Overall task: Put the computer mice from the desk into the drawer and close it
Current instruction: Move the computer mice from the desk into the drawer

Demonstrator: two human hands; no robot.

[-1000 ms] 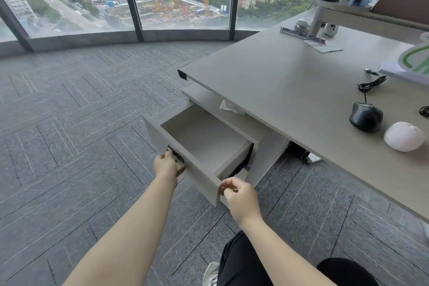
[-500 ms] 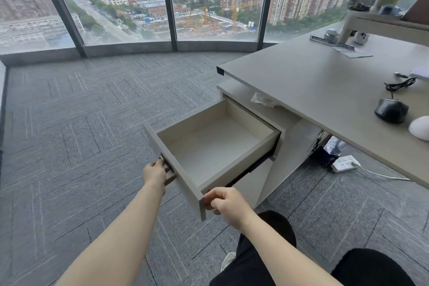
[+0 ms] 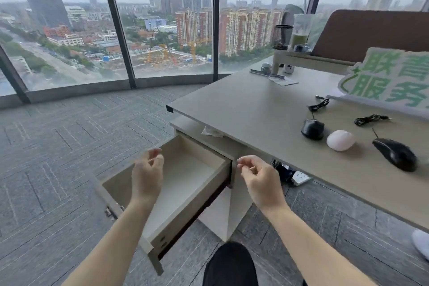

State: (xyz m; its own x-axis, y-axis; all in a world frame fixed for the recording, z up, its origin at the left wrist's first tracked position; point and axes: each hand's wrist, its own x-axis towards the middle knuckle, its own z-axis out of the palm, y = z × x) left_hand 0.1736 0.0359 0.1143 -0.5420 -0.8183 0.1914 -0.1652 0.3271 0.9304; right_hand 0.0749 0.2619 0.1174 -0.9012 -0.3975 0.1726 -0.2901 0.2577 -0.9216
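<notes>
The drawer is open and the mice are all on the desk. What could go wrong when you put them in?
The small black mouse and the large black mouse have cables lying loose on the desk; a cable might snag or hang over the drawer edge and get pinched at closing. The smooth, rounded white mouse could slip from the right hand.
</notes>
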